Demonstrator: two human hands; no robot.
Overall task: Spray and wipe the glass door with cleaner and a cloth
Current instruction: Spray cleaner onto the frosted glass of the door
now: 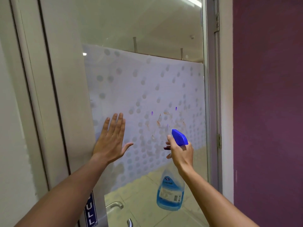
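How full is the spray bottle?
Roughly a third full. Blue liquid sits only in the lower part of the clear spray bottle, which the right hand holds upright by its neck.

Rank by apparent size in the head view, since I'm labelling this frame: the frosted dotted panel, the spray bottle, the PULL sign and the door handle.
1. Frosted dotted panel
2. Spray bottle
3. PULL sign, partly cut off
4. Door handle; close to the sign, so unsure.
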